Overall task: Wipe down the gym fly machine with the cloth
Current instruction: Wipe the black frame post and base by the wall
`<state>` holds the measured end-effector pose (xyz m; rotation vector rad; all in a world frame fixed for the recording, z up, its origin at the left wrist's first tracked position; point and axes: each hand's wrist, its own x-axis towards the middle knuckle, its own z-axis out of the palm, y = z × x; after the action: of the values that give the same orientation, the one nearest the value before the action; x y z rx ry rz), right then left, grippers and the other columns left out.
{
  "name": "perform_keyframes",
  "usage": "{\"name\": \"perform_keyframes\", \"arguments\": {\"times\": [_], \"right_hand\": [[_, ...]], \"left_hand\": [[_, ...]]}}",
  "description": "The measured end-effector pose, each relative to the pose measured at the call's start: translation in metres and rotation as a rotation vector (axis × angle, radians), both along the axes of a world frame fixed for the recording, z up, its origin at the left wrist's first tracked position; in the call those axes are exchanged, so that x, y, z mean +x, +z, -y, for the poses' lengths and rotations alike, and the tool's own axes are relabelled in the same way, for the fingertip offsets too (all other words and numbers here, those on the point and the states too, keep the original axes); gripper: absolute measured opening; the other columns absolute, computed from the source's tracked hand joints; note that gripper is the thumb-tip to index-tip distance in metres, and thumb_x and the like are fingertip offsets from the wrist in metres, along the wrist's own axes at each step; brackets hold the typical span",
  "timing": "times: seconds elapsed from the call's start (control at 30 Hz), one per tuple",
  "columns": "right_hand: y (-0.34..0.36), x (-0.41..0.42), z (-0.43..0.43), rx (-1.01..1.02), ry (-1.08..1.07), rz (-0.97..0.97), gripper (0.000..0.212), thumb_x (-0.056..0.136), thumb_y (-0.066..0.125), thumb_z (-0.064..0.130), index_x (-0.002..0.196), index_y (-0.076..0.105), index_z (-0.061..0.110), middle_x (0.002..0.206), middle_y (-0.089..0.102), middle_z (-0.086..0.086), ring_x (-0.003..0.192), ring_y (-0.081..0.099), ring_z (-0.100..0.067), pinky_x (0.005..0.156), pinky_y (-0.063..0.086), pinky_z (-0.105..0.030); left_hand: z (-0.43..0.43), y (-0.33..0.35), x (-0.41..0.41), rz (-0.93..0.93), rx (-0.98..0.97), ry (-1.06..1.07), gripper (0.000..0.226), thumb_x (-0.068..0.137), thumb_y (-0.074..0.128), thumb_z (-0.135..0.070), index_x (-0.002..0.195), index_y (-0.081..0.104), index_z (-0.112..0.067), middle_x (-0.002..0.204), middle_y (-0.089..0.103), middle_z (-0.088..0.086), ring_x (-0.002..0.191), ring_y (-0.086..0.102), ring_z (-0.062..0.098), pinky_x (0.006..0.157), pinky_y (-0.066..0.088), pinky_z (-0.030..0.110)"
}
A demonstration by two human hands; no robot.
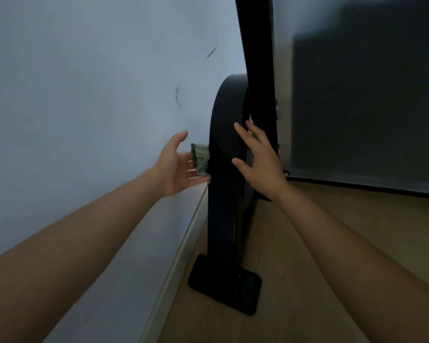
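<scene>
Black fly machine frame upright close to pale wall, curved guard up top, flat foot planted on wood-look floor. Small green cloth sits against frame's left edge, approx mid-height, squeezed between frame and wall side, partly tucked behind the black edge. Left hand just beside cloth, palm facing it, grip apart, fingers spread; fingertips near/maybe brushing cloth, contact unclear. Not closed on it. Right hand on opp. side of frame, grip also apart, fingers splayed, laid flat against or just off the curved guard; can't tell which. Holding nothing. Both forearms bare, reaching in from bottom corners. Two dark scuff marks on wall above left hand. Grey panel behind frame at right, white baseboard along wall bottom.
</scene>
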<state>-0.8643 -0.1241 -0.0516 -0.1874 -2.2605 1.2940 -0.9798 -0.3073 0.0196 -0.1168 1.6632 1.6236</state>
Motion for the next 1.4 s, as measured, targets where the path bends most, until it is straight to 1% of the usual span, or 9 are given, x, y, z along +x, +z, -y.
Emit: {"name": "perform_keyframes", "arguments": {"times": [0.43, 0.57, 0.67, 0.83, 0.97, 1.1, 1.2, 1.3, 1.4], "right_hand": [[-0.003, 0.0, 0.003, -0.012, -0.011, 0.01, 0.082, 0.093, 0.071, 0.016, 0.155, 0.027, 0.045, 0.164, 0.015, 0.022, 0.15, 0.017, -0.001, 0.12, 0.022, -0.025], [-0.003, -0.001, 0.001, 0.001, -0.007, 0.029, 0.084, 0.093, 0.071, 0.018, 0.153, 0.023, 0.051, 0.163, 0.013, 0.026, 0.149, 0.016, 0.003, 0.119, 0.021, -0.023], [-0.001, -0.001, -0.004, 0.026, 0.007, 0.045, 0.085, 0.092, 0.072, 0.02, 0.152, 0.022, 0.054, 0.163, 0.013, 0.026, 0.148, 0.016, 0.004, 0.118, 0.023, -0.024], [-0.002, 0.002, -0.001, 0.015, 0.009, 0.042, 0.084, 0.093, 0.07, 0.02, 0.153, 0.022, 0.054, 0.162, 0.012, 0.029, 0.147, 0.015, 0.006, 0.117, 0.019, -0.02], [-0.001, 0.002, 0.002, 0.01, -0.005, 0.051, 0.084, 0.094, 0.07, 0.017, 0.154, 0.023, 0.051, 0.163, 0.012, 0.028, 0.148, 0.014, 0.006, 0.118, 0.017, -0.019], [0.01, 0.006, 0.006, 0.036, -0.018, 0.08, 0.081, 0.093, 0.07, 0.014, 0.156, 0.027, 0.043, 0.165, 0.015, 0.02, 0.15, 0.016, 0.003, 0.12, 0.021, -0.02], [0.029, 0.013, 0.004, 0.057, -0.011, 0.164, 0.079, 0.09, 0.072, 0.008, 0.154, 0.036, 0.037, 0.162, 0.027, 0.013, 0.148, 0.027, -0.004, 0.121, 0.028, -0.025], [0.064, 0.022, -0.007, -0.113, 0.056, 0.156, 0.064, 0.085, 0.076, 0.007, 0.14, 0.055, 0.031, 0.136, 0.06, 0.009, 0.122, 0.059, -0.007, 0.108, 0.048, -0.032], [0.107, 0.032, -0.019, -0.309, 0.063, 0.062, 0.064, 0.084, 0.078, 0.007, 0.14, 0.055, 0.028, 0.126, 0.062, 0.012, 0.104, 0.067, -0.005, 0.091, 0.057, -0.026]], "left_hand": [[-0.064, 0.047, -0.022, -0.252, 0.005, -0.011, 0.064, 0.092, 0.045, -0.063, 0.128, 0.067, -0.015, 0.116, 0.068, 0.007, 0.101, 0.063, 0.024, 0.084, 0.05, 0.034], [-0.084, 0.056, -0.027, -0.317, 0.043, -0.01, 0.061, 0.095, 0.042, -0.06, 0.129, 0.067, -0.016, 0.119, 0.068, 0.008, 0.108, 0.062, 0.025, 0.103, 0.048, 0.04], [-0.093, 0.064, -0.028, -0.36, 0.038, -0.026, 0.059, 0.096, 0.039, -0.06, 0.128, 0.068, -0.018, 0.121, 0.068, 0.006, 0.11, 0.061, 0.025, 0.108, 0.044, 0.041], [-0.083, 0.062, -0.023, -0.477, -0.062, -0.047, 0.039, 0.099, 0.048, -0.047, 0.114, 0.073, -0.022, 0.116, 0.072, 0.0, 0.105, 0.066, 0.022, 0.098, 0.053, 0.037], [-0.071, 0.055, -0.021, -0.62, -0.16, -0.043, 0.021, 0.093, 0.069, -0.025, 0.111, 0.075, -0.017, 0.113, 0.073, 0.002, 0.107, 0.069, 0.021, 0.099, 0.056, 0.04], [-0.058, 0.051, -0.013, -0.926, -0.509, -0.188, 0.015, 0.078, 0.081, -0.012, 0.087, 0.079, -0.024, 0.09, 0.073, -0.01, 0.093, 0.069, 0.011, 0.089, 0.055, 0.026], [-0.06, 0.06, -0.001, -0.94, -0.67, -0.374, 0.015, 0.076, 0.079, -0.013, 0.075, 0.078, -0.027, 0.081, 0.071, -0.012, 0.084, 0.067, 0.01, 0.076, 0.054, 0.022], [-0.069, 0.078, 0.013, -0.899, -0.543, -0.499, 0.007, 0.078, 0.078, -0.018, 0.075, 0.079, -0.024, 0.084, 0.073, -0.005, 0.083, 0.067, 0.012, 0.071, 0.055, 0.023], [-0.081, 0.105, 0.024, -0.916, -0.375, -0.468, 0.007, 0.083, 0.075, -0.019, 0.088, 0.079, -0.022, 0.09, 0.075, -0.002, 0.088, 0.069, 0.013, 0.077, 0.059, 0.027]]}}
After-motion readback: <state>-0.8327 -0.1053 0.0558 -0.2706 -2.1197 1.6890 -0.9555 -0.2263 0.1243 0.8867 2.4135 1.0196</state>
